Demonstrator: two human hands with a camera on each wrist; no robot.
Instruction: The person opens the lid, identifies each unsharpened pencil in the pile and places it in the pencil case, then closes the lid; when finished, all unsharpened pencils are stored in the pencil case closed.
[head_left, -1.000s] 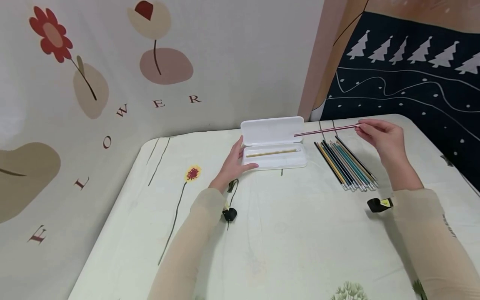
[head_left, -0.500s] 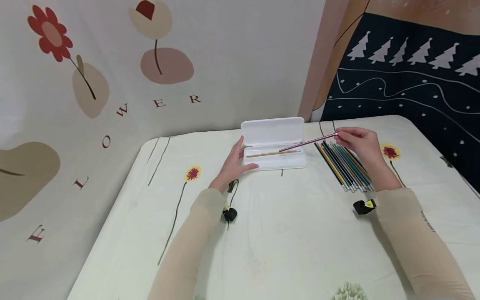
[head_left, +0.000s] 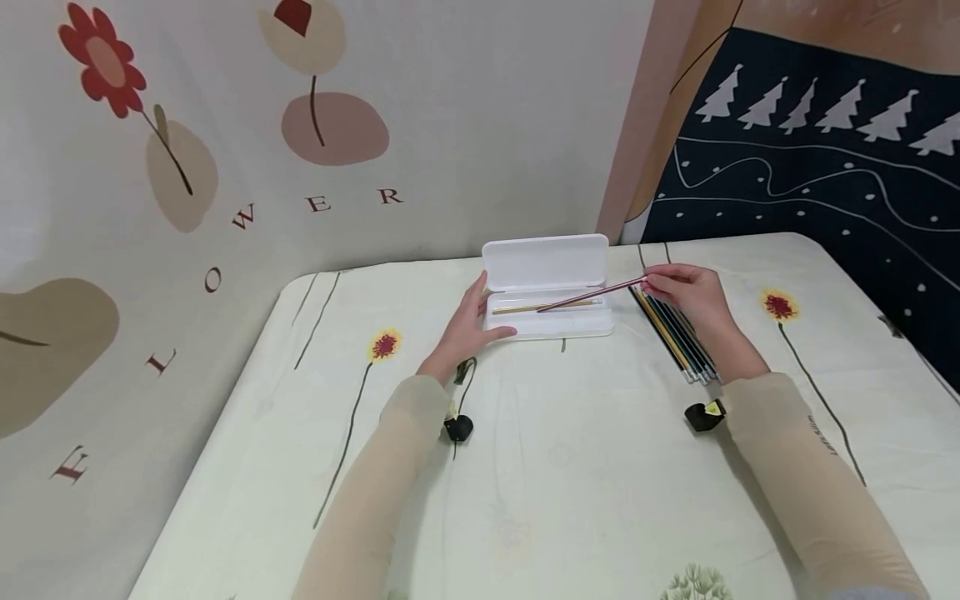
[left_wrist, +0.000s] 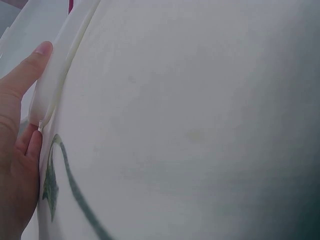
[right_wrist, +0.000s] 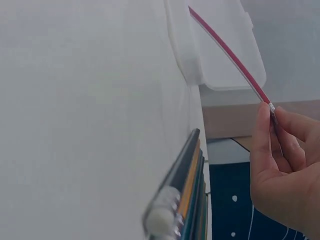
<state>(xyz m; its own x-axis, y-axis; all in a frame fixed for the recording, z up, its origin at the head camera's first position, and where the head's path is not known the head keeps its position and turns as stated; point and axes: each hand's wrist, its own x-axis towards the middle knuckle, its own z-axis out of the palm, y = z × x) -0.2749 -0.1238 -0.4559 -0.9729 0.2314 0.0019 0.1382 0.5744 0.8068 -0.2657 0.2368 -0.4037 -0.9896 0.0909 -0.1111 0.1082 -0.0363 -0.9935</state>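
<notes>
An open white pencil case (head_left: 545,263) lies near the table's far edge, lid raised, with one gold pencil (head_left: 517,309) in its tray. My left hand (head_left: 463,330) holds its left end; in the left wrist view the thumb is on the case rim (left_wrist: 56,75) and the fingertips are at its lower corner. A metallic red pencil (head_left: 592,294) is pinched by its rear end in my right hand (head_left: 693,302). It slants down leftward over the tray, crossing the gold pencil in view. Whether its tip touches the tray I cannot tell.
A row of several pencils (head_left: 666,337) in dark and gold colours lies right of the case, partly hidden by my right hand. Black wrist devices (head_left: 705,415) sit under both sleeves. A flower-printed curtain (head_left: 450,125) hangs behind the pale tablecloth (head_left: 570,467).
My right hand has moved left with the red pencil, bringing its tip from in front of the lid down over the tray. My left hand has stayed at the case.
</notes>
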